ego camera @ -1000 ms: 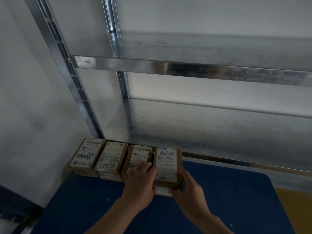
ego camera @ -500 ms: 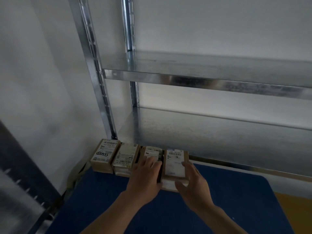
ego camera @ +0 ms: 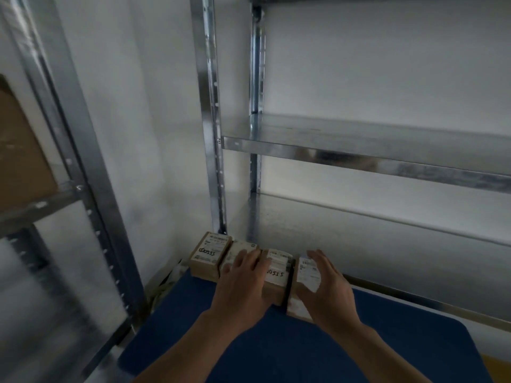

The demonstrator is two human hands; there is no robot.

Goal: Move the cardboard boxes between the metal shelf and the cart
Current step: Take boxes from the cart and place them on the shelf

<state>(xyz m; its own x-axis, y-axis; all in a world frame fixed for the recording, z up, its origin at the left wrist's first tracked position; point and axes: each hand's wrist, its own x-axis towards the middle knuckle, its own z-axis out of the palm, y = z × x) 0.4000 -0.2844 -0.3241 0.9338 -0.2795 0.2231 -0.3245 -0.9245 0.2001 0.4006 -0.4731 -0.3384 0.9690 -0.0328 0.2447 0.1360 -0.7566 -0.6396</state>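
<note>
Blue cart top (ego camera: 304,352), matte, round-cornered, near edge cut off. Left hand (ego camera: 243,288) flat, fingers spread, resting on two middle boxes. Right hand (ego camera: 329,288) nearly straight-fingered, laid against the rightmost box (ego camera: 307,272), gripping nothing. Four labelled cardboard boxes (ego camera: 210,255) side by side at the cart's far edge. Behind them, a galvanised metal shelf (ego camera: 359,158). Far left, a blurred second rack (ego camera: 83,161) with a brown carton (ego camera: 22,150), cropped.

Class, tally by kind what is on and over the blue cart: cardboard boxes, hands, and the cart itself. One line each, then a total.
Cardboard boxes: 4
Hands: 2, left hand and right hand
Blue cart: 1
Total: 7
</note>
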